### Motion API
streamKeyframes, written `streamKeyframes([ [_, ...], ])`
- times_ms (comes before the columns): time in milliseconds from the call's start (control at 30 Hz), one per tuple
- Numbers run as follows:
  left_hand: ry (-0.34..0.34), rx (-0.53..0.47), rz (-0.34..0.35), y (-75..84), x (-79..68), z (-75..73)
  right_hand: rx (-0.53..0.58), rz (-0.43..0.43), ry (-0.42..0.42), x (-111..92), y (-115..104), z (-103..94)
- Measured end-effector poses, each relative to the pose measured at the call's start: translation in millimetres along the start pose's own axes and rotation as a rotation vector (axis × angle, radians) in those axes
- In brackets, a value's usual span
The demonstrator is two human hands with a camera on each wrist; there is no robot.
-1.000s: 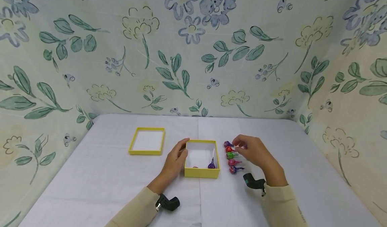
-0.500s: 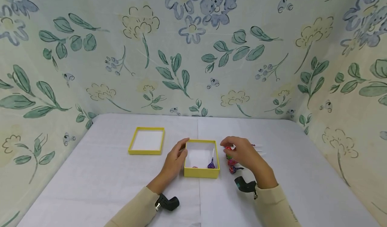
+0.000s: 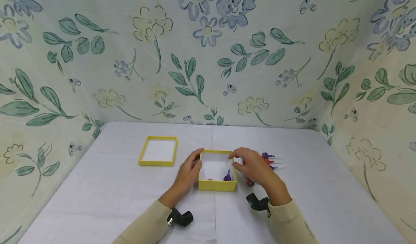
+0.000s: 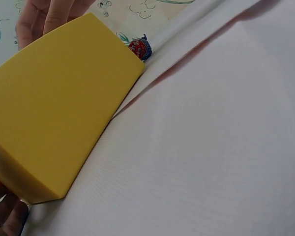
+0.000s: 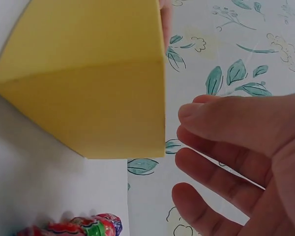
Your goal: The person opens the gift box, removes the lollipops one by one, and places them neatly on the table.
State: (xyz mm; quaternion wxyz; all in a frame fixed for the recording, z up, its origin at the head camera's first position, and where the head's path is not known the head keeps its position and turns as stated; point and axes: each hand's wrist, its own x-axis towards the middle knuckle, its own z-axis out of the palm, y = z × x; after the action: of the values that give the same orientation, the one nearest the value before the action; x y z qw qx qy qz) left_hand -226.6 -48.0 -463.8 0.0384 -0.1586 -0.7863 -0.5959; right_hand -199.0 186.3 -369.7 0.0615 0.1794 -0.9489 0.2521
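Observation:
A yellow box point(image 3: 217, 186), uncovered and white inside, stands mid-table. My left hand point(image 3: 188, 171) holds it at its left side, fingers bent toward the far left corner. Inside, a purple-wrapped lollipop point(image 3: 227, 176) leans with its white stick up; a bit of pink shows near the front wall. My right hand point(image 3: 255, 168) is over the box's right rim, thumb and forefinger near that stick. Nothing shows between its fingers in the right wrist view. Under and beside this hand lie several wrapped lollipops point(image 5: 96, 226), partly hidden.
The shallow yellow lid point(image 3: 156, 163) lies white inside up, left of the box. A second row of lollipops point(image 3: 265, 155) lies right of my right hand, sticks pointing right. A flowered cloth point(image 3: 195, 92) backs the white table.
My right hand has moved left from the lollipop rows to the box's right rim, uncovering lollipops with white sticks on the right. My left hand and the box have stayed put.

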Motion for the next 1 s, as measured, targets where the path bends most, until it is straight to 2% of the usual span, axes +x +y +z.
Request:
streamKeyframes([
  [300,0.002,0.002,-0.002,0.5,-0.3,-1.5,0.029,-0.029,-0.084,3.4,-7.6,9.5],
  [600,0.008,0.004,0.004,0.4,-0.2,-2.4,0.041,-0.026,-0.153,5.0,-9.4,10.6],
  [767,0.006,0.009,0.001,-1.1,-0.4,-1.5,0.085,-0.092,-0.198,6.2,-5.4,8.0],
  [867,-0.001,0.016,-0.013,-0.7,0.0,-0.2,0.11,-0.134,-0.249,9.0,-2.0,6.1],
  [1000,0.0,0.027,-0.019,-0.3,0.6,-0.2,0.088,-0.109,-0.356,17.5,-1.3,5.5],
])
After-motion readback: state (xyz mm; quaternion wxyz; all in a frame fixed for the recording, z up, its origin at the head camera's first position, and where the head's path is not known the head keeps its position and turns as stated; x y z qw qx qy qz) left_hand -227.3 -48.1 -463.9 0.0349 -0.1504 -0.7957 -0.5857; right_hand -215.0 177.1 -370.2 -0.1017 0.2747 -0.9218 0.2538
